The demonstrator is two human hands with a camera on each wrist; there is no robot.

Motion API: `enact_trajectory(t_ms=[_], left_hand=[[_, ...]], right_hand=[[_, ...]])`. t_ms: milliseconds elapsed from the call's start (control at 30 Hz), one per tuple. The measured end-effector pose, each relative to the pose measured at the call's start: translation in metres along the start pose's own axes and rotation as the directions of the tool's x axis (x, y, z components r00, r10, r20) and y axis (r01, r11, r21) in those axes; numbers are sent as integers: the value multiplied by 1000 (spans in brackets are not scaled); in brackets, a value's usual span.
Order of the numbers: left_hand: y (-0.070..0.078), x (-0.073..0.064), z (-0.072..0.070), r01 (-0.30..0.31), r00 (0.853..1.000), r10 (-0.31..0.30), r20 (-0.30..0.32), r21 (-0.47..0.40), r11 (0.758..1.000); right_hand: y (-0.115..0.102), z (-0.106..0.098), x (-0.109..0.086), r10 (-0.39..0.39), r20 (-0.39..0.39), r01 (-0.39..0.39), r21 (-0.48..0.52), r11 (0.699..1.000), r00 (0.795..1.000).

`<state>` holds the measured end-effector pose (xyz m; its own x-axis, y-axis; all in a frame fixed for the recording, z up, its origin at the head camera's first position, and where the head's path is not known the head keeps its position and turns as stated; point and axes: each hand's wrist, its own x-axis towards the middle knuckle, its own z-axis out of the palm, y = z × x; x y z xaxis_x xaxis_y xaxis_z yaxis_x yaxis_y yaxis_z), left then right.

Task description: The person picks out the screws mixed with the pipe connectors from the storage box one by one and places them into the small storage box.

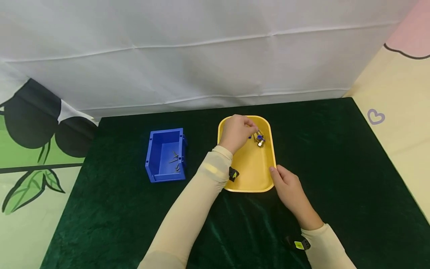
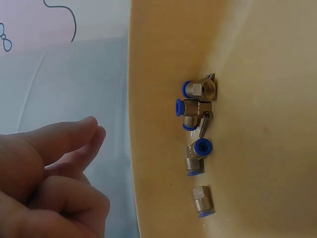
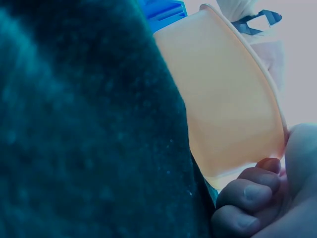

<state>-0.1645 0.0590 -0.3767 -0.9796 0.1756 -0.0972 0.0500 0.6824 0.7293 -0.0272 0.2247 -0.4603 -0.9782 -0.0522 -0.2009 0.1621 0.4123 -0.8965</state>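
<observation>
My left hand (image 1: 236, 131) is over the far part of a yellow tray (image 1: 250, 173). In the left wrist view the thumb and forefinger (image 2: 74, 139) meet at their tips, the other fingers are curled, and I see nothing between them. Several brass push-in fittings with blue rings (image 2: 195, 153) lie near the tray's wall, with a small screw (image 2: 204, 124) among them. My right hand (image 1: 289, 186) grips the tray's near right edge, thumb at the rim and curled fingers (image 3: 247, 193) against the outside.
A blue bin (image 1: 156, 157) stands left of the tray with several screws (image 1: 175, 160) inside. Dark green cloth (image 1: 111, 209) covers the table. A white curtain (image 1: 201, 74) hangs behind the far edge.
</observation>
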Motion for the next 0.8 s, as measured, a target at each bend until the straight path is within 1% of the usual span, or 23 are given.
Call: enact_trajectory(t_ms=[67, 133, 267, 400, 500, 633, 800], left_hand=[[0, 3, 1, 10, 1000, -10, 9, 3, 1000], [-2, 5, 3, 7, 1000, -7, 8, 23, 1000], [-7, 8, 7, 8, 1000, -9, 14, 95, 995], [-13, 11, 11, 8, 998, -18, 53, 169, 986], [-15, 13, 13, 2, 997, -18, 77, 197, 980], [-16, 15, 17, -9, 997, -10, 83, 221, 975], [-18, 17, 24, -15, 997, -8, 81, 288, 957]], right_hand=[[0, 0, 0, 3, -2, -3, 2, 1000, 1000], [-1, 1, 0, 6, -2, -6, 2, 1000, 1000], [-1, 3, 0, 4, -2, -4, 6, 1000, 1000], [-1, 4, -1, -3, -4, 3, 3, 1000, 1000], [-1, 4, -1, -7, -6, 7, 4, 1000, 1000], [-3, 4, -1, -7, -2, 7, 13, 1000, 1000], [-5, 5, -1, 1, -1, -1, 21, 1000, 1000]])
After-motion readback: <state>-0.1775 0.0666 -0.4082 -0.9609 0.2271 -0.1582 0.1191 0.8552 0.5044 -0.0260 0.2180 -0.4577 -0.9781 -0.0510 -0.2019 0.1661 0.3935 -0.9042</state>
